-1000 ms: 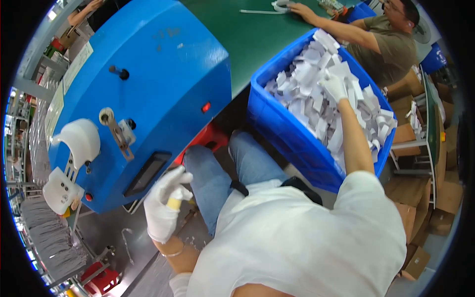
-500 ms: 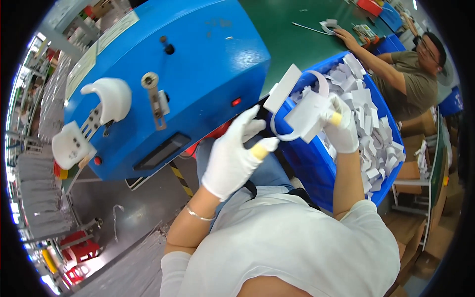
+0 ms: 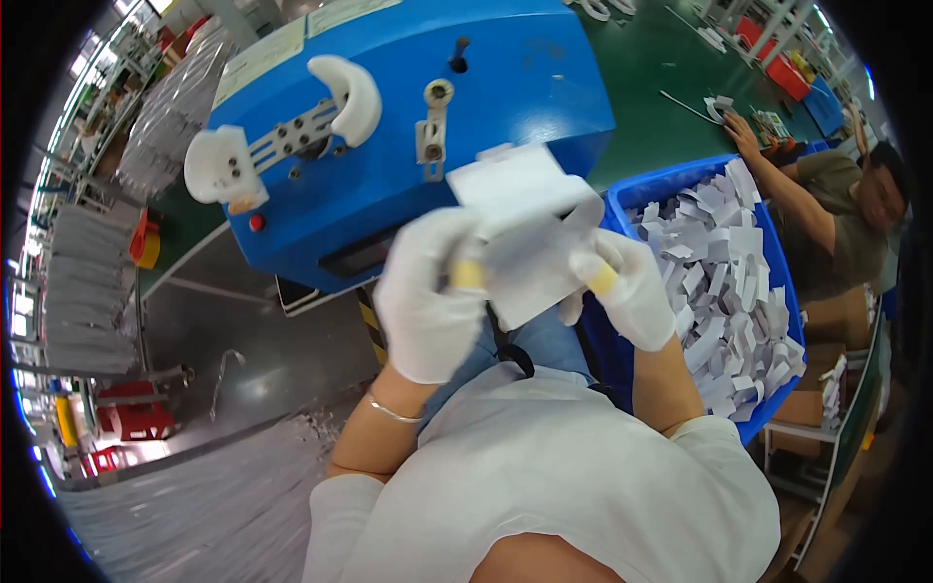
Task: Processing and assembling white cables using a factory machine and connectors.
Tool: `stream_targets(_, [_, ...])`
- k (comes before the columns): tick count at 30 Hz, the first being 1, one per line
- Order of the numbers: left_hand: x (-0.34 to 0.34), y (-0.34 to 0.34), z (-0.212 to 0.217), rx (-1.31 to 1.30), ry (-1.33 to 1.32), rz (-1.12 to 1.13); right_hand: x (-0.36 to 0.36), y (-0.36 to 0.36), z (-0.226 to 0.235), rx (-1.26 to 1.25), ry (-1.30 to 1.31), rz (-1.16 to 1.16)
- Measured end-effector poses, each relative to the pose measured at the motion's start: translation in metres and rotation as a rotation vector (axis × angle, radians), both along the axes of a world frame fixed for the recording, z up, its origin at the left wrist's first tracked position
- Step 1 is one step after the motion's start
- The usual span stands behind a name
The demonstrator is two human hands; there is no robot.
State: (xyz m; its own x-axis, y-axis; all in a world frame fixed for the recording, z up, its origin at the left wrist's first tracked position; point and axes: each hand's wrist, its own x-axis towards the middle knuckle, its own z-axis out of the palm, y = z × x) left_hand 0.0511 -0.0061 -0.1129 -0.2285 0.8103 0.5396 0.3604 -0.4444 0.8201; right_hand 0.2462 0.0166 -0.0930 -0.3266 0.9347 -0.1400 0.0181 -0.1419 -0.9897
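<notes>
The person's gloved right hand [image 3: 630, 291] pinches a curled white piece [image 3: 535, 255] at its 4 o'clock edge; the gloved left hand [image 3: 428, 296], fingers curved, meets its 9 o'clock side, though blur hides whether it grips; the piece sits between the 2 hands, a blue bin [image 3: 666, 182] of white scraps [image 3: 719, 291] at 3 o'clock from it, a blue machine [image 3: 525, 92] at 11 o'clock.

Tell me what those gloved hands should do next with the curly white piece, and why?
Maybe the left hand should gently open out the white piece: it looks curled, the right hand holds one side, and the left is close by the other.
</notes>
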Motion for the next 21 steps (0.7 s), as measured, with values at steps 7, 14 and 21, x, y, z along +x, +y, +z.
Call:
stream_targets(7, [-0.062, -0.025, -0.029, -0.722, -0.373, -0.044, -0.013, -0.001, -0.013, 0.912, -0.345, 0.162])
stream_targets(14, [-0.061, -0.048, -0.101, -1.159, -0.383, -0.108, -0.026, -0.008, -0.103, 0.54, -0.527, 0.441])
stream_targets(21, [-0.053, -0.062, -0.134, -0.499, -0.379, -0.212, -0.016, -0.006, -0.123, 0.109, -0.486, 0.444])
